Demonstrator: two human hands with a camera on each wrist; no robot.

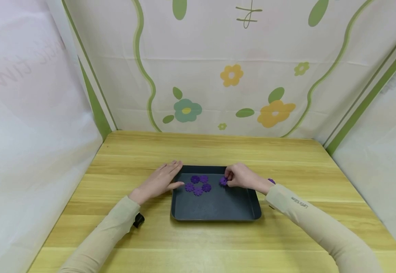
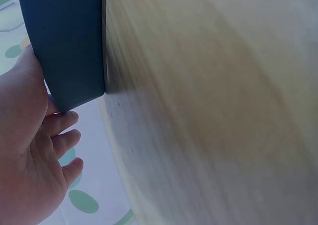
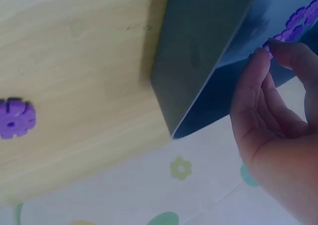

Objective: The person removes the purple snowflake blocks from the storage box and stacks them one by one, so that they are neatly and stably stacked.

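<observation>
Pinching a purple flower-shaped piece (image 1: 223,181) between thumb and curled fingertips, the right hand (image 1: 241,176) sits over the dark tray (image 1: 215,208) at about one o'clock from the tray's middle, the piece low against the tray floor. In the right wrist view the fingers (image 3: 258,81) are bent toward the thumb with the purple piece (image 3: 271,42) showing just past their tips. At about eleven o'clock from the tray's middle, five more purple pieces (image 1: 198,184) lie in a loose ring, touching or nearly touching one another. The left hand (image 1: 158,181) rests flat at the tray's nine o'clock edge, fingers straight and relaxed, holding nothing; its thumb reaches over the rim toward the ring of pieces. The left wrist view shows those fingers (image 2: 59,135) lying along the tray's outer wall (image 2: 69,46). One more purple piece (image 3: 16,118) lies on the wooden table (image 1: 286,159), off the tray at three o'clock, just beyond the right wrist. A small black object (image 1: 138,220) lies on the table beside the left sleeve (image 1: 109,231).
</observation>
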